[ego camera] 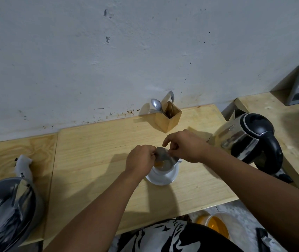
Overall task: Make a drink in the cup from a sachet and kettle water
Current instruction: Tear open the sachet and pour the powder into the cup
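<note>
Nearest us, the white cup sat on its saucer on the wooden table. Directly above it, our left hand and right hand each pinched the sachet. The kettle stood right; the spoon holder stood beyond, against the wall.

One head-worn wide-angle view looks forward and steeply down from above the person's chest, facing a wall across the bench. It sits close: both forearms run up from the lower edge to the fingers at centre. The bench spreads left and right of the fingers, its edges bowed by the lens.
</note>
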